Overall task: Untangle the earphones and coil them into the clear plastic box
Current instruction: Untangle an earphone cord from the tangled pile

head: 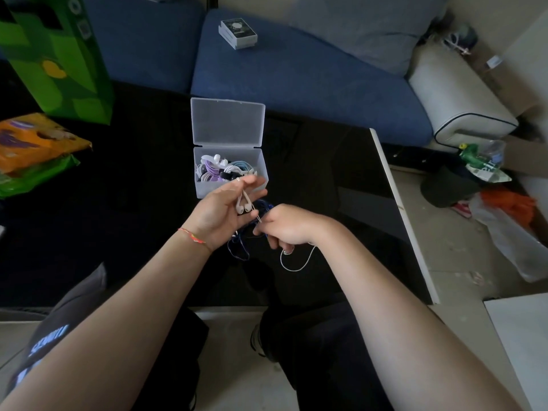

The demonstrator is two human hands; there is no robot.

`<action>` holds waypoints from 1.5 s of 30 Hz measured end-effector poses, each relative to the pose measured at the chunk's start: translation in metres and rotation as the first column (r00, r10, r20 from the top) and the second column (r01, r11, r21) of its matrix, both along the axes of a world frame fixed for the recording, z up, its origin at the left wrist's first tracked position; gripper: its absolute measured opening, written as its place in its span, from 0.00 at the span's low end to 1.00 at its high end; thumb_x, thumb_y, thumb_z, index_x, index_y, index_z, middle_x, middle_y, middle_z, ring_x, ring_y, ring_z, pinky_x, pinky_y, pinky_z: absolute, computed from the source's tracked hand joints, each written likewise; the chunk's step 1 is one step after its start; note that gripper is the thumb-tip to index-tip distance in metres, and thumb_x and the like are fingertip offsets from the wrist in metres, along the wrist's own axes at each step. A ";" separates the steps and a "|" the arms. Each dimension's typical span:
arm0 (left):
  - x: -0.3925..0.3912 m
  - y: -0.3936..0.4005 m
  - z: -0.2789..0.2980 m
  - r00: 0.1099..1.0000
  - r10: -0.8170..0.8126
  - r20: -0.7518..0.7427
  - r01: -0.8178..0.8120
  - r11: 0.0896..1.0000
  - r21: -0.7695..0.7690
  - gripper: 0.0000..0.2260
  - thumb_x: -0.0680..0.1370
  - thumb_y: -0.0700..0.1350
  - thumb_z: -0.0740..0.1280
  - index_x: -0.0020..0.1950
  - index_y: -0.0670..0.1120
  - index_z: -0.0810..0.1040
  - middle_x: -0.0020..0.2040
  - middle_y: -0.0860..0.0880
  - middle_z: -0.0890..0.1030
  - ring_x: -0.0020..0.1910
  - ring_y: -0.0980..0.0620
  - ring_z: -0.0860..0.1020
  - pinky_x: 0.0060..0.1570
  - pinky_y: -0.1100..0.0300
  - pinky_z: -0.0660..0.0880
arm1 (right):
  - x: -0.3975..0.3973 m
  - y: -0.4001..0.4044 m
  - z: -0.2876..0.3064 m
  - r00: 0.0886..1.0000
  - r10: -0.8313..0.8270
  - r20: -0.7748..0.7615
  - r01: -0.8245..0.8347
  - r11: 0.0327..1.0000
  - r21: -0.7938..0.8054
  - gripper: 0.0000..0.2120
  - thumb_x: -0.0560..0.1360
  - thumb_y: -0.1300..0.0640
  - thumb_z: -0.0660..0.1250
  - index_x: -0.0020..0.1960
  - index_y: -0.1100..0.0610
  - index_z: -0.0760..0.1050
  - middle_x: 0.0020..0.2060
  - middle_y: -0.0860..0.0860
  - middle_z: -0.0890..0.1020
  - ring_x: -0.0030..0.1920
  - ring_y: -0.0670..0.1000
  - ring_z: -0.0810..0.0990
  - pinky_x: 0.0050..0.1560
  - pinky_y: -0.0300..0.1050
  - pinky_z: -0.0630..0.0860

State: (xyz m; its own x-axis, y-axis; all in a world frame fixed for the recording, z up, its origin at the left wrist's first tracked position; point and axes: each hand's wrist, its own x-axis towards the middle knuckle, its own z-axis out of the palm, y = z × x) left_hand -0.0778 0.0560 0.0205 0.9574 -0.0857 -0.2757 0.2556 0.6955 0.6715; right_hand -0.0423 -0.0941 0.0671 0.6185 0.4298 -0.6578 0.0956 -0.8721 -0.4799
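Holding white earbuds point(243, 204) in the left hand point(225, 212) above the counter point(118, 203) near the box point(229, 169), right hand point(289, 226) pinching the limp, light, snag-prone cord point(296, 266); I'd take it near the buds

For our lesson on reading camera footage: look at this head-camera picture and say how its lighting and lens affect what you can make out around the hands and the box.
Head view: the black table is so dark that the dark blue cable nearly vanishes against it; the white earphones and clear plastic box stand out; wide-angle distortion bends the table's white edge and stretches the forearms; far corners look soft.
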 end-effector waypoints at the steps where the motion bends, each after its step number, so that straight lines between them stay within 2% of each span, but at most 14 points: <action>1: 0.001 -0.001 -0.002 1.000 -0.003 -0.002 0.003 0.999 0.036 0.13 0.85 0.43 0.55 0.56 0.46 0.79 0.59 0.50 0.83 0.61 0.50 0.80 0.39 0.61 0.79 | 0.002 0.001 0.000 1.000 0.009 0.023 -0.009 1.000 0.000 0.16 0.83 0.55 0.59 0.57 0.64 0.80 0.39 0.61 0.82 0.30 0.54 0.74 0.39 0.50 0.77; 4: 0.002 -0.006 -0.009 1.000 0.001 -0.026 0.002 0.995 0.104 0.13 0.85 0.42 0.54 0.56 0.46 0.79 0.59 0.49 0.82 0.61 0.50 0.80 0.39 0.61 0.80 | 0.005 0.004 0.001 0.996 0.062 0.063 -0.060 0.997 -0.042 0.18 0.82 0.52 0.60 0.48 0.65 0.82 0.40 0.61 0.85 0.32 0.54 0.76 0.41 0.49 0.78; 6: 0.003 -0.010 -0.009 0.998 0.014 -0.063 -0.011 0.999 0.046 0.13 0.85 0.41 0.54 0.55 0.45 0.78 0.58 0.49 0.82 0.59 0.50 0.80 0.38 0.62 0.80 | 0.005 0.005 0.001 0.993 0.104 0.057 -0.097 0.989 -0.110 0.18 0.82 0.52 0.60 0.43 0.63 0.81 0.36 0.56 0.85 0.30 0.53 0.76 0.40 0.46 0.76; 8: 0.003 -0.012 -0.007 0.995 0.025 -0.095 -0.028 0.999 -0.024 0.12 0.85 0.41 0.55 0.55 0.45 0.79 0.57 0.49 0.83 0.58 0.50 0.81 0.37 0.63 0.80 | 0.004 0.005 -0.001 0.989 0.143 0.036 -0.135 0.976 -0.173 0.16 0.83 0.52 0.59 0.42 0.59 0.79 0.40 0.56 0.85 0.31 0.52 0.75 0.40 0.46 0.76; 12: 0.002 -0.013 -0.005 0.993 0.029 -0.113 -0.034 0.999 -0.040 0.13 0.85 0.41 0.55 0.56 0.45 0.79 0.55 0.51 0.84 0.55 0.52 0.82 0.39 0.63 0.80 | -0.001 0.007 -0.001 0.978 0.205 0.045 -0.194 0.965 -0.174 0.11 0.84 0.48 0.58 0.48 0.51 0.75 0.39 0.55 0.83 0.34 0.52 0.76 0.35 0.43 0.74; 15: 0.001 -0.014 -0.006 0.992 0.041 -0.123 -0.051 0.996 -0.076 0.13 0.85 0.41 0.55 0.57 0.46 0.79 0.55 0.50 0.85 0.56 0.50 0.82 0.41 0.63 0.80 | -0.003 0.009 0.005 0.974 0.218 0.064 -0.207 0.967 -0.146 0.13 0.84 0.48 0.57 0.47 0.50 0.75 0.38 0.56 0.82 0.38 0.53 0.78 0.39 0.45 0.74; 18: 0.001 -0.014 -0.006 0.992 0.038 -0.124 -0.058 0.985 -0.162 0.12 0.84 0.41 0.57 0.59 0.45 0.79 0.58 0.48 0.84 0.58 0.47 0.82 0.41 0.63 0.80 | -0.007 0.011 0.006 0.976 0.216 0.030 -0.208 0.964 -0.167 0.14 0.85 0.50 0.56 0.60 0.54 0.77 0.37 0.54 0.79 0.39 0.52 0.77 0.40 0.44 0.72; 21: 0.001 -0.012 -0.005 0.994 0.023 -0.106 -0.045 0.976 -0.213 0.12 0.84 0.40 0.57 0.62 0.43 0.78 0.62 0.45 0.82 0.61 0.45 0.81 0.41 0.64 0.80 | -0.008 0.013 0.006 0.968 0.251 0.002 -0.246 0.948 -0.203 0.14 0.85 0.52 0.57 0.65 0.53 0.77 0.36 0.54 0.78 0.41 0.53 0.77 0.41 0.44 0.72; 24: 0.001 -0.009 -0.003 0.995 0.011 -0.097 -0.022 0.993 -0.112 0.12 0.85 0.40 0.56 0.60 0.43 0.79 0.60 0.46 0.83 0.58 0.46 0.82 0.40 0.62 0.81 | -0.005 0.012 0.004 0.966 0.256 0.041 -0.241 0.946 -0.216 0.09 0.84 0.55 0.59 0.52 0.55 0.78 0.34 0.52 0.76 0.35 0.50 0.75 0.37 0.43 0.71; 27: 0.002 -0.006 -0.004 0.995 -0.005 -0.096 0.002 0.999 -0.038 0.13 0.85 0.41 0.56 0.58 0.44 0.79 0.60 0.48 0.83 0.59 0.47 0.81 0.39 0.60 0.82 | 0.000 0.008 0.005 0.971 0.173 0.163 -0.142 0.972 -0.185 0.13 0.83 0.56 0.61 0.39 0.53 0.71 0.33 0.48 0.74 0.32 0.47 0.73 0.33 0.39 0.71; 32: 0.002 -0.006 -0.005 0.995 -0.051 -0.086 0.050 0.999 -0.019 0.13 0.85 0.41 0.55 0.59 0.44 0.79 0.61 0.48 0.82 0.61 0.48 0.81 0.43 0.58 0.82 | 0.003 0.001 0.020 0.973 0.119 0.196 -0.088 0.983 -0.163 0.11 0.81 0.58 0.60 0.51 0.62 0.80 0.34 0.53 0.75 0.36 0.52 0.74 0.37 0.45 0.70; 39: 0.005 -0.006 -0.006 0.997 0.000 -0.072 -0.005 0.997 -0.076 0.13 0.84 0.37 0.55 0.59 0.37 0.79 0.59 0.41 0.83 0.60 0.45 0.81 0.47 0.60 0.81 | 0.011 -0.012 0.024 0.880 -0.092 0.467 0.111 0.994 -0.013 0.12 0.81 0.55 0.63 0.47 0.59 0.82 0.36 0.56 0.81 0.30 0.50 0.74 0.32 0.43 0.70; 41: 0.006 -0.007 -0.010 0.997 0.036 -0.075 -0.040 0.998 -0.053 0.13 0.84 0.36 0.56 0.59 0.36 0.79 0.59 0.41 0.82 0.59 0.45 0.81 0.47 0.60 0.81 | 0.008 -0.008 0.023 0.894 -0.066 0.444 0.070 0.997 0.007 0.11 0.79 0.55 0.65 0.47 0.62 0.82 0.37 0.58 0.81 0.32 0.50 0.74 0.34 0.43 0.69; 45: 0.007 -0.008 -0.017 0.993 0.075 -0.087 -0.070 0.995 0.067 0.11 0.84 0.37 0.57 0.58 0.38 0.78 0.57 0.41 0.82 0.53 0.50 0.84 0.45 0.62 0.80 | 0.003 -0.001 0.024 0.937 -0.022 0.348 0.002 0.998 0.058 0.07 0.77 0.58 0.67 0.45 0.59 0.83 0.32 0.47 0.78 0.30 0.47 0.75 0.31 0.41 0.72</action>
